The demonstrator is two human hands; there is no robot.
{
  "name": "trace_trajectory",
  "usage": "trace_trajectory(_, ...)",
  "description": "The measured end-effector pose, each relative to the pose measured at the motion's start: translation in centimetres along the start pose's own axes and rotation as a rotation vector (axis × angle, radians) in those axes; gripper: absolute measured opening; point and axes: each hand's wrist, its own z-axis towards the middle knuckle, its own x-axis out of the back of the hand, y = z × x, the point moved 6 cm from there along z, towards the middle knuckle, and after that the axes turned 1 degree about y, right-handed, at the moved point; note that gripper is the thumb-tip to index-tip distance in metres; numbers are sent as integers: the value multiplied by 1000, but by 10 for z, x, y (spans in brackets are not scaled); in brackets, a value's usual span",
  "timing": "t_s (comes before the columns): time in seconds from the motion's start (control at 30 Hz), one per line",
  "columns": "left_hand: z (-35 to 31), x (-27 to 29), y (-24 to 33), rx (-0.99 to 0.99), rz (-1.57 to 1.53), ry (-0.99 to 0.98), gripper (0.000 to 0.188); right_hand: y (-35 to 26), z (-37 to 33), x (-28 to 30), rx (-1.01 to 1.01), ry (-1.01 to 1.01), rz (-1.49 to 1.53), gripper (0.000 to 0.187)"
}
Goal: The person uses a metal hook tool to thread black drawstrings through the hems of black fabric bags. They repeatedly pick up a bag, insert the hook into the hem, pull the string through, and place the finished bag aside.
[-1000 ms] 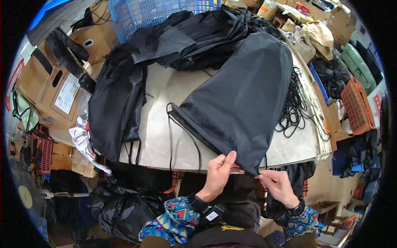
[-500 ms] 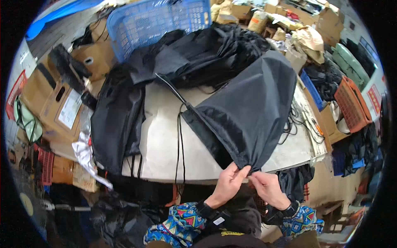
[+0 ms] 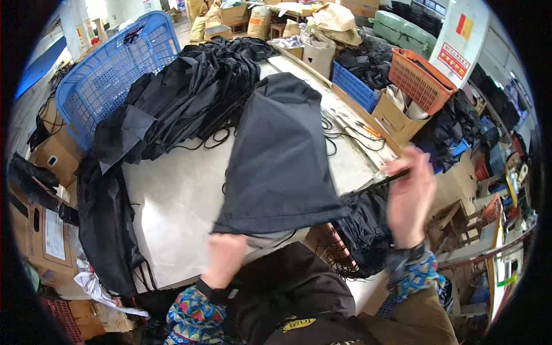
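Observation:
A black drawstring bag (image 3: 279,155) lies stretched over the pale tabletop, its hemmed mouth toward me. My left hand (image 3: 226,259) is closed on the left corner of that hem. Out to the right of the bag, my right hand (image 3: 411,198) is raised and smeared by motion. A taut black cord (image 3: 376,184) runs from the bag's right corner up to its fingers, which grip it.
Black bags lie heaped (image 3: 184,95) at the back left, before a blue plastic basket (image 3: 121,75). More black bags (image 3: 106,224) hang over the table's left edge. Dark fabric (image 3: 368,230) bulges beside the right front edge. An orange crate (image 3: 420,80) stands beyond the table.
My hands were together at the bag's gathered mouth and have moved apart, the right one pulling cord out to the right. The bag's mouth is now spread flat. My view has turned right.

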Motion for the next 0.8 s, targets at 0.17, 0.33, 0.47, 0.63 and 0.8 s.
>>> trace_trajectory(0.17,8,8,-85,107,-85,64,8,-19,95,257,33,314,132,28)
trace_trajectory(0.33,-30,37,-80,470,-1005,-487,14,74,-27,66,-869,-289,-238,24)
trace_trajectory(0.47,-61,38,-25,765,-1625,-613,15,121,-124,-9,-875,-930,-476,34)
trace_trajectory(0.63,-69,-31,51,1014,-1753,-359,24,132,-138,-51,-556,-1019,-636,38)
trace_trajectory(0.8,-48,-37,63,965,-1990,-125,19,126,-138,-74,-525,-984,-571,29)
